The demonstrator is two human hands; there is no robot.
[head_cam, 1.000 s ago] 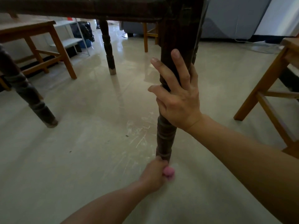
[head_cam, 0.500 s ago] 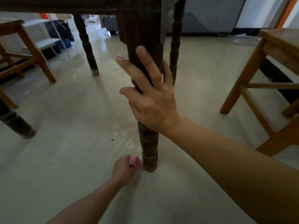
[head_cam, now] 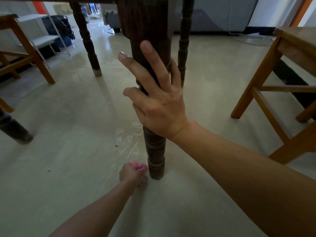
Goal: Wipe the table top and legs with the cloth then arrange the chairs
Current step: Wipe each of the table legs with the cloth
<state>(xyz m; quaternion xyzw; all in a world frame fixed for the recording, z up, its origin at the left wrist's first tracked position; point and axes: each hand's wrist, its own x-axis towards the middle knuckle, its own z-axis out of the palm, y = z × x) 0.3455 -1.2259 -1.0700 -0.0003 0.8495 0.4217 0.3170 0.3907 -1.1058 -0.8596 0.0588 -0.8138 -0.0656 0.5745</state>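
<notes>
**Wiping the foot of the bench leg**

You are crouching low, looking under the bench, with a dark turned bench leg (head_cam: 154, 151) standing upright at the centre of your view. Your right hand (head_cam: 157, 100) is resting flat against the middle of that leg, with the fingers straight and spread wide and the palm pressing on the wood. Your left hand (head_cam: 132, 174) is reaching down to the floor (head_cam: 68, 168) and gripping a bunched pink cloth (head_cam: 137, 165). You are holding the cloth against the foot of the leg on its 9 o'clock side, right where the leg meets the floor.

Pale scratch marks (head_cam: 128, 139) are showing on the floor just beside the leg, toward 10 o'clock. A second leg (head_cam: 89, 47) is standing at 11 o'clock, a third leg (head_cam: 182, 48) at 12 o'clock just behind your right hand, and a fourth leg (head_cam: 15, 132) at 9 o'clock.

A light wooden chair (head_cam: 273, 82) is standing at 3 o'clock, well apart from the leg you are wiping. Another chair (head_cam: 25, 48) is standing at 10 o'clock, with a white rack (head_cam: 44, 38) and a dark bag (head_cam: 59, 26) behind it.
</notes>
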